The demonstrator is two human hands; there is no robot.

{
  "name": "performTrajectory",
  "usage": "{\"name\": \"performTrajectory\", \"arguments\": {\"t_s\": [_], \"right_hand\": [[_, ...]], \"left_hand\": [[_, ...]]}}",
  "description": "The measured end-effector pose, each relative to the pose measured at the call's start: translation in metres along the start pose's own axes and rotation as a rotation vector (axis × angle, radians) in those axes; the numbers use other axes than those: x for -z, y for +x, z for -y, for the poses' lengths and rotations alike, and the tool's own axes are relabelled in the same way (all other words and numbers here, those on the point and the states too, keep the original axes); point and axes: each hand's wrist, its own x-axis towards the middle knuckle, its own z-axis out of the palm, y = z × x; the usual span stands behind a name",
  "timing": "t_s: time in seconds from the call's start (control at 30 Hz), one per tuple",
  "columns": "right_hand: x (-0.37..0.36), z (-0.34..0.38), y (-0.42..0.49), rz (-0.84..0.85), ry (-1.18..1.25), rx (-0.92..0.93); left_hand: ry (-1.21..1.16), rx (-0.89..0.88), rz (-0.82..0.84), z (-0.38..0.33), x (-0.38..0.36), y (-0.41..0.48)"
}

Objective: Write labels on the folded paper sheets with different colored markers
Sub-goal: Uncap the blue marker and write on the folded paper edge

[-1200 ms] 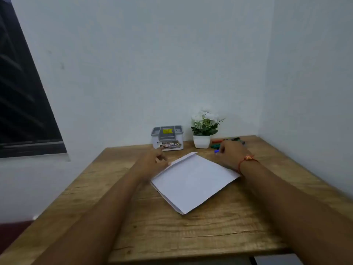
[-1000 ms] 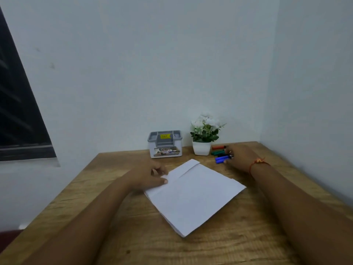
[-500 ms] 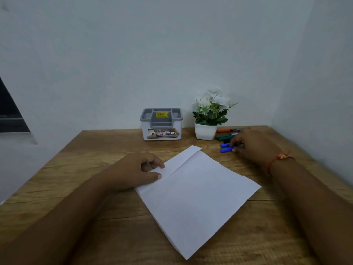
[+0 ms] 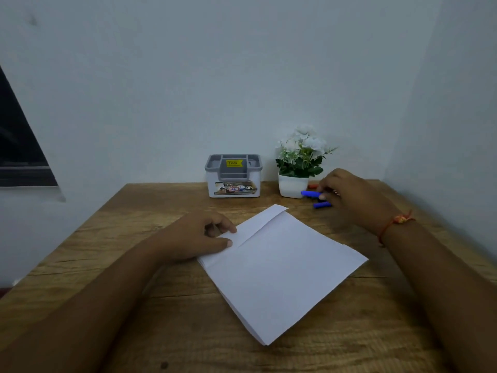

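Observation:
A stack of folded white paper sheets [image 4: 279, 267] lies turned at an angle in the middle of the wooden table [image 4: 150, 211]. My left hand [image 4: 199, 236] rests on the stack's left edge, thumb and fingertips pressing it down. My right hand [image 4: 349, 196] is at the back right, fingers closed on a blue marker [image 4: 310, 194] lifted just off the table beside the flower pot. A second blue marker [image 4: 321, 205] lies on the wood below it. A red marker [image 4: 312, 186] peeks out behind my fingers; other markers are hidden by the hand.
A grey and white desk organiser [image 4: 233, 175] stands at the back centre against the wall. A white pot of white flowers [image 4: 295, 168] stands to its right. Walls close the table at the back and right. A dark window [image 4: 18, 146] is at the left.
My right hand closed on a blue marker and raised it slightly off the table. My left hand stayed on the paper. The view tilted down and closer.

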Motion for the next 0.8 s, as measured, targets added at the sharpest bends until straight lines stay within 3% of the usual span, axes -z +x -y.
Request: {"name": "performTrajectory", "arguments": {"t_s": [0.2,0.53,0.63,0.7,0.8], "right_hand": [[0.007,0.061,-0.002,-0.138,0.200,0.100],[-0.024,0.137,0.005,0.038,0.402,0.130],[-0.031,0.137,-0.001,0.042,0.295,0.178],[-0.034,0.135,0.000,0.049,0.278,0.202],[-0.039,0.134,0.000,0.066,0.238,0.255]], "left_hand": [[-0.024,0.009,-0.034,-0.006,0.001,-0.001],[-0.129,-0.016,-0.200,-0.017,0.004,-0.007],[-0.291,0.017,-0.297,-0.023,0.006,-0.007],[-0.494,-0.004,-0.295,-0.026,0.007,-0.008],[-0.616,-0.025,-0.312,-0.025,0.006,-0.007]]}}
